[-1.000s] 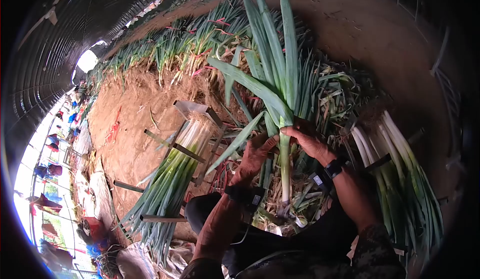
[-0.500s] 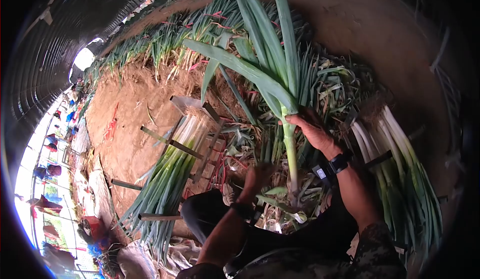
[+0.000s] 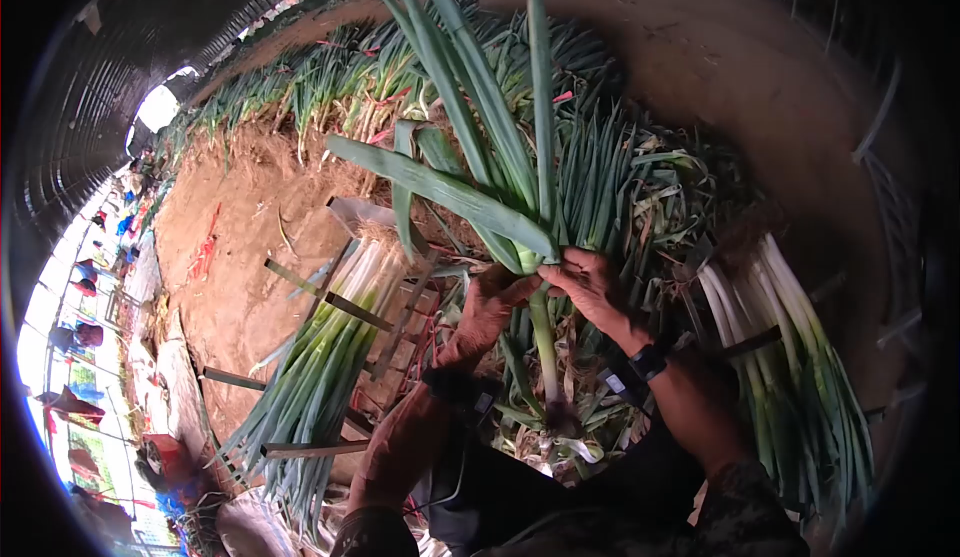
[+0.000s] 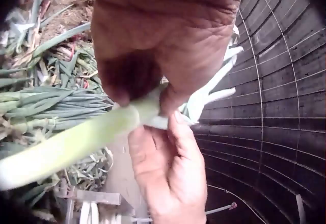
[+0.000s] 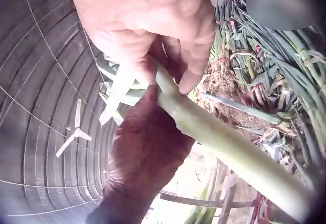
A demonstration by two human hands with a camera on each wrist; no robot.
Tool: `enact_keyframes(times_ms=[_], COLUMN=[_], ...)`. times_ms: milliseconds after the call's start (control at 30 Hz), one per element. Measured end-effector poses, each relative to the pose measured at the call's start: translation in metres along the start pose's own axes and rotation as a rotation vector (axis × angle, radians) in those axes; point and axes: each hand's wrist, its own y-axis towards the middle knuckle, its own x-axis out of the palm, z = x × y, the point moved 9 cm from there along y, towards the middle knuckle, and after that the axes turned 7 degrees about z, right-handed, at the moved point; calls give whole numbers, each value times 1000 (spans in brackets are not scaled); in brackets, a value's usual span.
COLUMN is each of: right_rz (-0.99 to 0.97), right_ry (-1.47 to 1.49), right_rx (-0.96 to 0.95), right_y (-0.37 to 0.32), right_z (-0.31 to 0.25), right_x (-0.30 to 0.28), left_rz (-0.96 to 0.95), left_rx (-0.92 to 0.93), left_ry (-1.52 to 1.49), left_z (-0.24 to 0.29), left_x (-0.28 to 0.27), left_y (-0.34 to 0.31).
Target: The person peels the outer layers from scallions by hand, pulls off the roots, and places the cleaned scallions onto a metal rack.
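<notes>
A large green onion [image 3: 541, 337] stands upright between the hands, its pale stalk down and long green leaves fanning upward. My left hand [image 3: 486, 309] pinches it from the left, where the leaves split from the stalk. From the right, my right hand [image 3: 597, 292] grips the same spot, the two thumbs close together. In the left wrist view the stalk [image 4: 76, 142] runs out past the left hand [image 4: 168, 35], with the right hand [image 4: 170, 173] just below. The right wrist view shows the right thumb and fingers around the stalk [image 5: 229, 147].
To the left, a metal rack [image 3: 355, 312] holds a bundle of green onions [image 3: 330, 357], roots up. Another bundle [image 3: 790, 327] hangs in a rack at the right. Leaf trimmings [image 3: 680, 187] lie around, and rows of tied onions [image 3: 340, 97] cover the ground behind.
My left hand came off the onion and dropped low, then returned to the stalk beside the right hand. The onion has shifted left in the head view.
</notes>
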Motion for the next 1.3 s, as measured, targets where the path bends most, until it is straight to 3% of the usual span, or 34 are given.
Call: enact_keyframes(times_ms=[100, 233, 267, 367, 433, 500, 567, 600, 633, 667, 700, 767, 867, 967, 1033, 1100, 1167, 1300], right_rz=[20, -5, 0, -77, -86, -181, -369, -500, -613, -802, -1079, -1324, -979, -193, -150, -305, -290, -259], right_ry=[54, -290, -257, -403, -291, -361, -618, -651, -538, -692, -962, -1156, -1035, -316, -173, -373, -217, -146], right_rx=[11, -232, -317, -315, -430, -567, -715, -601, -514, -427, -225, -276, 82, 74, -25, 83, 201, 29], right_y=[8, 10, 8, 3, -8, -26, -52, -65, -80, -97, -116, -146, -105, -36, -33, -46, -50, -47], right_z=[15, 4, 1, 5, -13, -31, -40, -6, 26, 64, 80, 130, 58, 35, 24, 35, 60, 44], right_x=[2, 5, 5, 5, 14, 25, 41, 48, 47, 52, 56, 34, 21, -6, 5, 23, 29, 35], left_rz=[71, 110, 132, 125, 75, 82, 189, 291, 255, 259, 265, 233, 150, 37, 0, -9, -5, -77], left_rx=[-55, 12, 13, 86, 234, 157, 101, 132, 107, 128, 149, 109, 68, 11, 30, 61, 97, -31], left_ry=[4, -15, 27, 14, -128, 26, -79, -15, -24, -22, -19, -111, -231, -356, -453, -522, -576, -623], left_z=[-7, -17, -19, -38, -19, -19, -27, -13, -6, 3, 11, 7, 6, 5, 13, 23, 30, 19], left_x=[-14, -26, -29, -36, -26, -28, -45, -57, -66, -73, -79, -88, -79, -61, -49, -44, -42, -36], left_y=[7, 18, 17, 16, 13, 12, 17, 16, 19, 21, 23, 25, 22, 15, 13, 12, 11, 13])
